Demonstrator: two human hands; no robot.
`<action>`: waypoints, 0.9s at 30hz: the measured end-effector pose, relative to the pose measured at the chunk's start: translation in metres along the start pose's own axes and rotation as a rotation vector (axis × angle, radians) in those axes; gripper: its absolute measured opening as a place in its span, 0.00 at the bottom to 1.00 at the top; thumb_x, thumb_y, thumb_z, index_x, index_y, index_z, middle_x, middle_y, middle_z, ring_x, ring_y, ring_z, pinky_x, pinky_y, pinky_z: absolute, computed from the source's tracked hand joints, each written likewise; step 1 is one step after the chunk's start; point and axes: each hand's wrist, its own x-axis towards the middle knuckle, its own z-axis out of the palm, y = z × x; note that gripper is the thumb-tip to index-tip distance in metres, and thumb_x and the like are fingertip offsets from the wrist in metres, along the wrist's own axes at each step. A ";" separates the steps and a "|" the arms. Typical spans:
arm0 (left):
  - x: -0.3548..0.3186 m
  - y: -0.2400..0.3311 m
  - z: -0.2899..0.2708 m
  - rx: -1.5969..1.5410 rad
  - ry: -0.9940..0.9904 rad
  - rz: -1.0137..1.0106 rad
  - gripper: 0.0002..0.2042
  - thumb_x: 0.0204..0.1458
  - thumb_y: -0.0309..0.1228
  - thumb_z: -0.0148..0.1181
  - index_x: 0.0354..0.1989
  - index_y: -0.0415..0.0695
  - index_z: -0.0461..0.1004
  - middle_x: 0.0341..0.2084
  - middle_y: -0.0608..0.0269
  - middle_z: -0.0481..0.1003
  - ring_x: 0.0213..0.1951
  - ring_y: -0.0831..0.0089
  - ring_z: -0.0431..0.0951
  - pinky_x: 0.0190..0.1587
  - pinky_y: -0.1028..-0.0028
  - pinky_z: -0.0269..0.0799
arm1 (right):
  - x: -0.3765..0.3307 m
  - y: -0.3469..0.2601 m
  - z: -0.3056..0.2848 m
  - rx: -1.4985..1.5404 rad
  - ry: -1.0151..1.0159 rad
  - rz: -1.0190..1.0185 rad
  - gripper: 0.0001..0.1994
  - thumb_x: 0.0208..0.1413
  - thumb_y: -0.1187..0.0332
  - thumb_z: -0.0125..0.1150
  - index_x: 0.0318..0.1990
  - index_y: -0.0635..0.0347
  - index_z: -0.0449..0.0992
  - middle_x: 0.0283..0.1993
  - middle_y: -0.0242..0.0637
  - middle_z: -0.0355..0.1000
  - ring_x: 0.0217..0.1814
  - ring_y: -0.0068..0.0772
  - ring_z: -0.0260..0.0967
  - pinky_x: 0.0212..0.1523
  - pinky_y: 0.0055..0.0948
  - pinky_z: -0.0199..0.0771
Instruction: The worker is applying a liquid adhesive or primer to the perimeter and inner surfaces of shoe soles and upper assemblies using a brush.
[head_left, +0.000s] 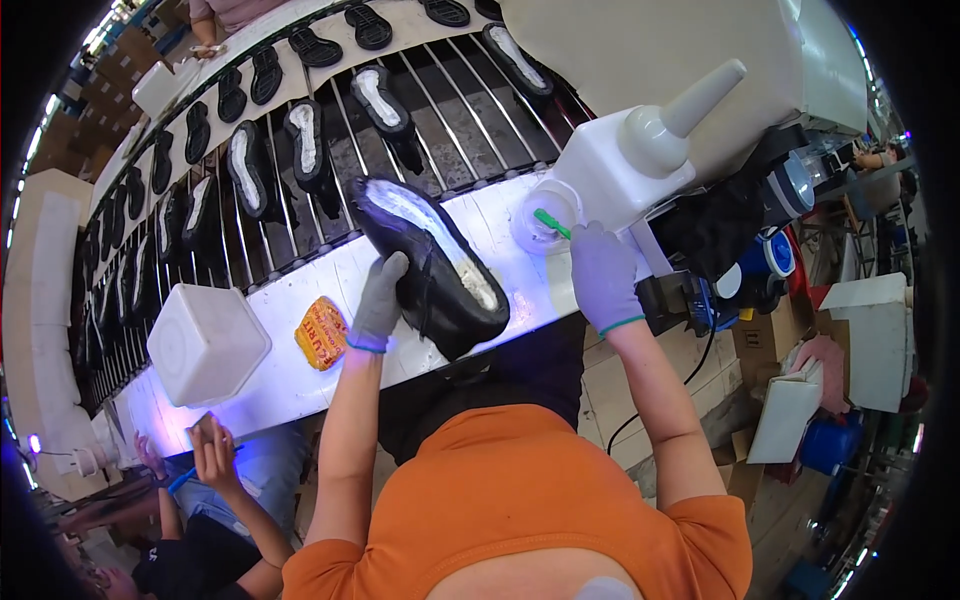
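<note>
In a grey glove, my left hand [376,305] grips a black shoe upper [430,268] by its side, with the sole side facing up and a whitish bottom showing inside the black rim. My right hand [604,275], also gloved, is closed round a green-handled brush [550,222]. The brush's far end is down in a small clear cup [528,225] on the white table; its tip is hard to make out. Right behind the cup stands a white squeeze bottle [622,165] with a long cone nozzle.
A bar conveyor [440,115] beyond the table carries several upturned black shoe uppers and black soles [315,47]. On the table lie an orange packet [320,333] and a white square container [207,343]. At left, a co-worker's hand [213,453] holds a small brown piece.
</note>
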 end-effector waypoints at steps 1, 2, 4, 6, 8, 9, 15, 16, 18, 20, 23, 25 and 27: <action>-0.003 -0.011 0.003 -0.118 0.046 -0.052 0.28 0.56 0.50 0.55 0.54 0.37 0.69 0.45 0.61 0.75 0.48 0.71 0.74 0.55 0.71 0.67 | 0.001 0.003 0.002 0.002 -0.002 -0.001 0.04 0.50 0.74 0.52 0.35 0.58 0.70 0.30 0.42 0.68 0.33 0.45 0.72 0.34 0.40 0.72; -0.006 -0.017 0.009 -0.227 0.113 -0.127 0.30 0.58 0.55 0.49 0.57 0.40 0.68 0.49 0.60 0.74 0.50 0.69 0.73 0.57 0.70 0.67 | 0.001 0.007 0.003 0.072 0.000 -0.044 0.05 0.50 0.74 0.53 0.35 0.60 0.72 0.30 0.43 0.69 0.33 0.44 0.73 0.33 0.39 0.72; -0.010 -0.030 0.004 -0.342 0.081 -0.178 0.31 0.58 0.56 0.48 0.59 0.42 0.66 0.51 0.59 0.73 0.50 0.68 0.73 0.57 0.69 0.67 | 0.003 0.019 0.010 0.141 -0.002 -0.089 0.05 0.49 0.73 0.55 0.35 0.61 0.74 0.30 0.43 0.71 0.33 0.42 0.73 0.33 0.39 0.72; -0.015 -0.023 0.023 -0.511 0.067 -0.237 0.32 0.59 0.58 0.44 0.61 0.44 0.64 0.52 0.58 0.73 0.49 0.68 0.75 0.56 0.70 0.69 | 0.003 0.040 0.022 0.413 0.060 -0.121 0.08 0.51 0.72 0.58 0.36 0.65 0.78 0.27 0.39 0.74 0.27 0.31 0.72 0.27 0.31 0.70; -0.017 -0.026 0.019 -0.563 0.071 -0.238 0.32 0.59 0.58 0.44 0.61 0.44 0.65 0.52 0.58 0.73 0.49 0.68 0.75 0.56 0.70 0.70 | 0.001 0.052 0.024 0.752 -0.122 0.043 0.09 0.51 0.70 0.59 0.37 0.64 0.79 0.28 0.36 0.75 0.26 0.25 0.70 0.25 0.28 0.67; -0.019 -0.025 0.016 -0.612 0.073 -0.237 0.32 0.59 0.58 0.44 0.61 0.44 0.65 0.51 0.57 0.73 0.49 0.67 0.76 0.55 0.69 0.70 | 0.001 0.054 0.024 1.084 -0.308 0.217 0.09 0.51 0.69 0.59 0.38 0.63 0.80 0.29 0.33 0.76 0.24 0.20 0.68 0.23 0.25 0.65; -0.028 -0.002 0.021 -0.447 0.129 -0.177 0.31 0.58 0.57 0.46 0.60 0.43 0.65 0.53 0.59 0.72 0.51 0.67 0.73 0.57 0.69 0.68 | -0.007 0.052 0.033 1.881 -0.544 0.418 0.16 0.59 0.70 0.53 0.52 0.69 0.73 0.32 0.35 0.76 0.20 0.12 0.56 0.19 0.14 0.52; -0.029 0.000 0.023 -0.447 0.117 -0.181 0.31 0.58 0.57 0.47 0.58 0.43 0.67 0.52 0.59 0.73 0.50 0.68 0.74 0.56 0.70 0.68 | -0.006 0.051 0.035 2.067 -0.599 0.351 0.17 0.60 0.70 0.52 0.53 0.70 0.72 0.33 0.37 0.76 0.20 0.11 0.55 0.19 0.13 0.50; -0.030 0.006 0.030 -0.466 0.121 -0.207 0.28 0.58 0.55 0.49 0.54 0.43 0.70 0.47 0.60 0.75 0.47 0.69 0.75 0.54 0.70 0.70 | 0.004 0.042 0.026 2.002 -0.559 0.281 0.18 0.60 0.70 0.52 0.55 0.71 0.70 0.35 0.36 0.76 0.20 0.12 0.54 0.19 0.13 0.50; -0.031 0.015 0.039 -0.414 0.133 -0.235 0.26 0.59 0.53 0.49 0.54 0.43 0.70 0.46 0.60 0.76 0.45 0.70 0.76 0.52 0.71 0.71 | 0.013 0.032 0.011 1.871 -0.451 0.178 0.17 0.57 0.70 0.55 0.53 0.67 0.74 0.33 0.33 0.76 0.21 0.12 0.56 0.20 0.14 0.52; -0.037 0.030 0.052 -0.342 0.178 -0.236 0.25 0.60 0.51 0.48 0.53 0.41 0.70 0.44 0.60 0.77 0.42 0.72 0.78 0.48 0.72 0.74 | 0.022 0.018 -0.037 1.518 -0.456 0.051 0.11 0.53 0.70 0.58 0.40 0.69 0.79 0.24 0.29 0.69 0.20 0.12 0.56 0.19 0.14 0.51; -0.040 0.038 0.053 -0.240 0.163 -0.169 0.25 0.62 0.49 0.46 0.53 0.38 0.70 0.42 0.60 0.77 0.40 0.74 0.78 0.46 0.73 0.74 | 0.018 0.007 -0.066 1.459 -0.439 0.048 0.08 0.46 0.74 0.62 0.34 0.65 0.82 0.23 0.30 0.70 0.22 0.14 0.60 0.22 0.15 0.56; -0.042 0.046 0.055 -0.189 0.163 -0.146 0.24 0.62 0.47 0.45 0.52 0.37 0.70 0.41 0.60 0.77 0.39 0.75 0.78 0.46 0.74 0.74 | 0.012 0.004 -0.075 1.405 -0.355 -0.214 0.11 0.40 0.77 0.65 0.35 0.63 0.83 0.26 0.33 0.74 0.25 0.19 0.66 0.27 0.19 0.64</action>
